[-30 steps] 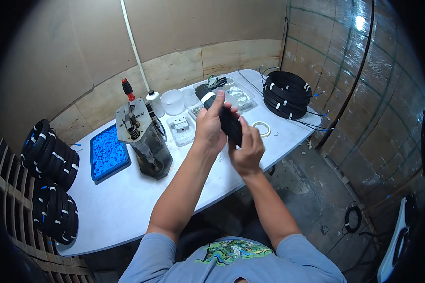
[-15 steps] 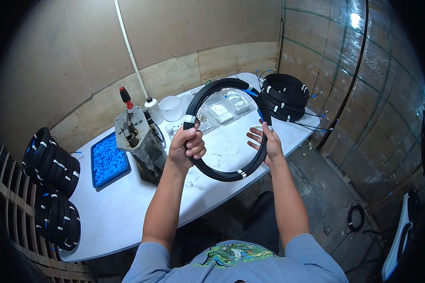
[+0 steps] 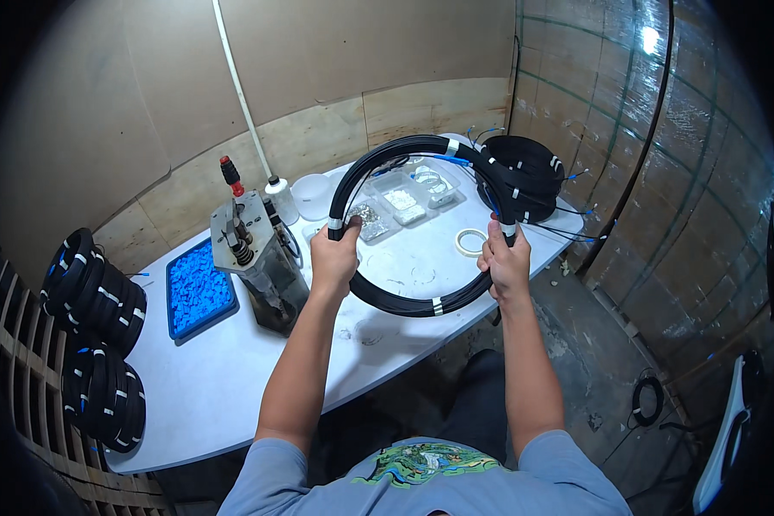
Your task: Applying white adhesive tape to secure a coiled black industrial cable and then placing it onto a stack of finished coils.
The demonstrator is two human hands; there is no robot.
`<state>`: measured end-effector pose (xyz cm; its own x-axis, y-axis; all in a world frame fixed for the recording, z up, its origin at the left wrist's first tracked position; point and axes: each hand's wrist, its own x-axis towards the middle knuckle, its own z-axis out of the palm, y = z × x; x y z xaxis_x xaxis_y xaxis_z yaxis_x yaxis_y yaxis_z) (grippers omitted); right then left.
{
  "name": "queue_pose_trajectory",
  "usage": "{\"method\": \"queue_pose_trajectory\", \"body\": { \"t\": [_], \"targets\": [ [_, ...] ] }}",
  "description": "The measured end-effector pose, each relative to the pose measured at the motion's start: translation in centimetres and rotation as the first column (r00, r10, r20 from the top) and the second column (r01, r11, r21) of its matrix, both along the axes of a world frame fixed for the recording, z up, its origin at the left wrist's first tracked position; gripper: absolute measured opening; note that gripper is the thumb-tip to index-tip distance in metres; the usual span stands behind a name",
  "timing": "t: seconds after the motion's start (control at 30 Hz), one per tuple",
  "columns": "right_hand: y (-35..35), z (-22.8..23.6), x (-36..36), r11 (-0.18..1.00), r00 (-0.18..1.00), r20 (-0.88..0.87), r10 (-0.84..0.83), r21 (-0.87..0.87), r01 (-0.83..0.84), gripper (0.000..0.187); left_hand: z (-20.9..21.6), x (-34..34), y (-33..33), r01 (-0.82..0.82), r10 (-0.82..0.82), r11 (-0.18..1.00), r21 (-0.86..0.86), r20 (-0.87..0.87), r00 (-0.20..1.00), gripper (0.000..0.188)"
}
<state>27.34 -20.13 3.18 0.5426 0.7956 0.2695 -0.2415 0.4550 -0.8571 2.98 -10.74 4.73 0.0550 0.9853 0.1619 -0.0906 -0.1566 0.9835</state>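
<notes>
Both my hands hold up a large coil of black cable [image 3: 396,304] above the white table. My left hand [image 3: 334,258] is closed around its left side, just below a white tape band. On the opposite side my right hand [image 3: 506,262] grips the coil by another white band. More white bands sit at the top and bottom of the ring. A blue connector [image 3: 451,160] shows along the coil's upper right. Through the ring I see a roll of tape [image 3: 470,242] lying on the table near my right hand.
A metal hand press [image 3: 258,258] stands left of my arms, beside a blue tray of small blue parts [image 3: 199,288]. Clear boxes of small parts [image 3: 398,202] lie at the back. Black cable coils are stacked at far right [image 3: 525,176] and left [image 3: 103,396].
My right hand's spread fingers have closed around the coil. The coil has turned to face me more squarely, and its right side has shifted right. The roll of tape now shows fully through it.
</notes>
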Motion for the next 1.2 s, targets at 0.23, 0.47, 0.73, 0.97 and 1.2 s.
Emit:
{"method": "queue_pose_trajectory", "body": {
  "t": [0.23,0.47,0.73,0.97,1.2],
  "targets": [
    [0.0,0.6,0.1,1.0,1.0,0.022,0.004,0.01,-0.005,0.028,-0.1,0.1,0.3,-0.016,0.022,0.999,-0.049,0.115,0.993,0.027],
    [-0.8,1.6,-1.4,0.999,0.993,0.111,-0.045,-0.021,0.047,0.028,-0.9,-0.4,1.5,0.009,0.0,0.998,-0.064,0.136,0.991,0.025],
    [0.0,2.1,2.0,0.989,0.96,0.238,0.145,-0.027,-0.143,0.023,0.4,-1.6,0.7,0.184,-0.198,0.958,0.219,0.045,0.979,0.035],
    [0.5,5.0,2.2,0.949,0.861,0.401,0.313,-0.179,-0.261,0.023,2.4,-2.5,0.9,0.189,-0.077,0.932,0.31,-0.341,0.937,0.032],
    [0.9,5.4,2.4,0.94,0.815,0.48,0.325,-0.261,-0.221,0.026,1.7,-2.8,0.7,0.242,-0.192,0.953,0.182,-0.252,0.949,0.031]
  ]
}}
